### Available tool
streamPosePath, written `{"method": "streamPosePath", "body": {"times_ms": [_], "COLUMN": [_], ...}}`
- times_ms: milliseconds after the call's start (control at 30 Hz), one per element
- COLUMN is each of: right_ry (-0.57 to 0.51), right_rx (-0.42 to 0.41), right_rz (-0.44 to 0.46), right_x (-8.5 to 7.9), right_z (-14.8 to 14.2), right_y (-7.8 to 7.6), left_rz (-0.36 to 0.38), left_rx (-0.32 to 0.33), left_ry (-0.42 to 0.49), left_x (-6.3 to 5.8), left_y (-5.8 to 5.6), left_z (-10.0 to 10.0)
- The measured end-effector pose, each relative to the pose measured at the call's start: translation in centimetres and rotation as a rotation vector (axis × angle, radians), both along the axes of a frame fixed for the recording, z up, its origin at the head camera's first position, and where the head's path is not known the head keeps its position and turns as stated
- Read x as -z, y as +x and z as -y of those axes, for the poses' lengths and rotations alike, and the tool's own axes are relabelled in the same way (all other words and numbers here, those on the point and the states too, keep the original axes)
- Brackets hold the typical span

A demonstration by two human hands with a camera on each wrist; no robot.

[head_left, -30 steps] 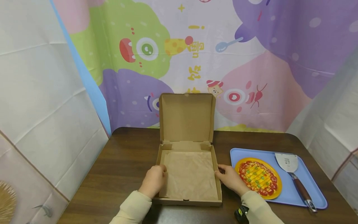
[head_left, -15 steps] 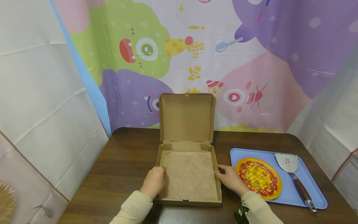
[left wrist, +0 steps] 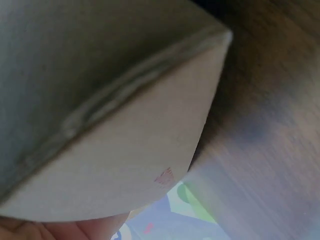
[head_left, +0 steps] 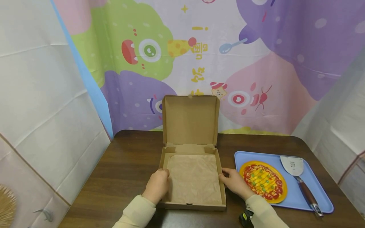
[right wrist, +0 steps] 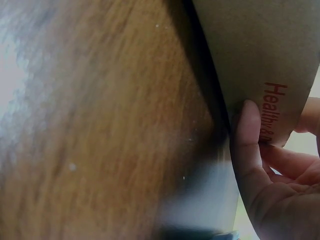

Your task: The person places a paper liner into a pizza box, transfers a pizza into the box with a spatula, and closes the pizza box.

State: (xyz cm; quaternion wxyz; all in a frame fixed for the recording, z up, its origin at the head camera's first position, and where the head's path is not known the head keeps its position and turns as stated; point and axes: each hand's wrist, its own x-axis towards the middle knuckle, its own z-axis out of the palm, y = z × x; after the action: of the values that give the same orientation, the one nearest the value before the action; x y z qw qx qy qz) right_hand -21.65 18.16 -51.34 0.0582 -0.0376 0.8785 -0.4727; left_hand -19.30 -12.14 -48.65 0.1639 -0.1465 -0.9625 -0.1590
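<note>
An open cardboard pizza box [head_left: 191,206] sits mid-table with its lid [head_left: 190,120] standing up at the back. A sheet of brown paper [head_left: 195,179] lies inside over the bottom. My left hand [head_left: 157,186] grips the box's left side wall, fingers bent over its top edge; in the left wrist view only a bit of the hand [left wrist: 82,229] shows past the cardboard wall [left wrist: 145,145]. On the right side, my right hand [head_left: 236,183] pinches the opposite wall. Red lettering on that wall [right wrist: 272,65] shows beside the fingers [right wrist: 248,125] in the right wrist view.
To the right lies a blue tray [head_left: 291,202] bearing a round pizza [head_left: 263,182] and a pizza server [head_left: 305,186] with a brown handle that reaches over the tray's front rim. Behind the dark wooden table [head_left: 128,161] hangs a cartoon-printed curtain [head_left: 137,95].
My left hand has shifted very slightly to the right, along with the box's front left corner. The right hand, tray and pizza stay where they were.
</note>
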Motion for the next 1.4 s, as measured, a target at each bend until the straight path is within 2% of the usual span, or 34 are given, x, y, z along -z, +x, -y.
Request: {"method": "streamPosePath", "body": {"times_ms": [167,400,533,700,967,1200,1400], "right_ry": [-0.004,-0.018,-0.028,-0.051,-0.059,0.024,0.142], "right_rx": [0.0,-0.001,-0.001,-0.004,0.035,0.03,0.037], "right_rz": [0.004,0.01,0.014,0.019,0.023,-0.075,-0.138], "right_x": [0.0,0.0,0.0,0.0,-0.6,-2.3,-4.1], "right_z": [0.0,-0.1,-0.1,-0.1,-0.3,-1.8,-4.0], "right_y": [0.0,0.0,-0.1,0.0,0.1,0.0,0.3], "left_rz": [0.024,0.171,0.218,0.221,0.166,0.135,0.194], "left_rx": [0.018,-0.024,-0.038,-0.017,0.038,0.103,0.192], "left_ry": [0.028,0.119,0.172,0.26,0.414,0.473,0.512], "left_x": [-0.1,-0.5,-1.1,-2.1,-3.4,-4.0,-4.4], "left_y": [0.0,-0.2,-0.2,-0.1,0.2,0.7,1.3], "left_z": [0.1,0.1,0.0,-0.2,-1.3,-2.8,-4.5]}}
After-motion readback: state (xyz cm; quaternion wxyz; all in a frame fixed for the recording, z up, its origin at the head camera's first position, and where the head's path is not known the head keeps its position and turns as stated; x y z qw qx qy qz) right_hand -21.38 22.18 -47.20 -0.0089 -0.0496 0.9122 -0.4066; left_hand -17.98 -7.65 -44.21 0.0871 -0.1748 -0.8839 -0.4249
